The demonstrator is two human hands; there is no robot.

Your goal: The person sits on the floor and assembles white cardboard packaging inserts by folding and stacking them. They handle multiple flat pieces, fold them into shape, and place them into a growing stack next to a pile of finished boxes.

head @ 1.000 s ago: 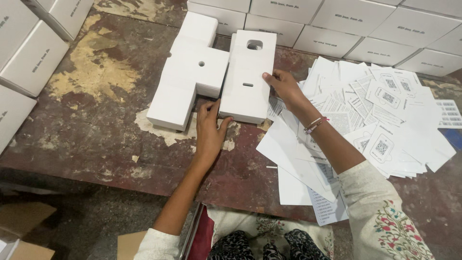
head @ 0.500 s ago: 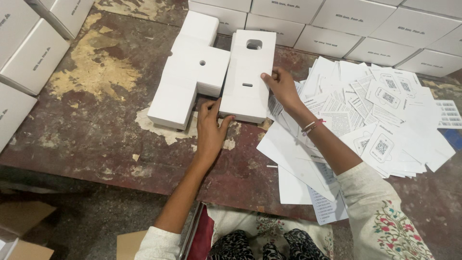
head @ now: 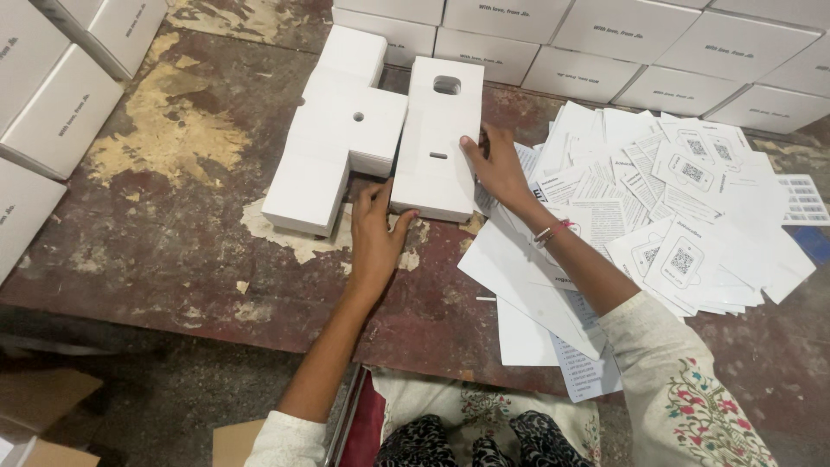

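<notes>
While both hands frame it, white cardboard stack (head: 437, 138) between grips, left hand (head: 376, 229) at near end, right hand (head: 494, 164) at side, fingers spread flat.

White boxes (head: 666, 35) line the table's far and left edges; white code-printed leaflets (head: 683, 199) lie scattered at right.

card stack (head: 437, 138): matt white cardboard | table (head: 173, 242): rough, flaking paint

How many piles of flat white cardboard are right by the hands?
2. A cross-shaped pile sits left, beside the left hand. A long pile sits right of it, with the left hand at its near end and the right hand on its side.
</notes>
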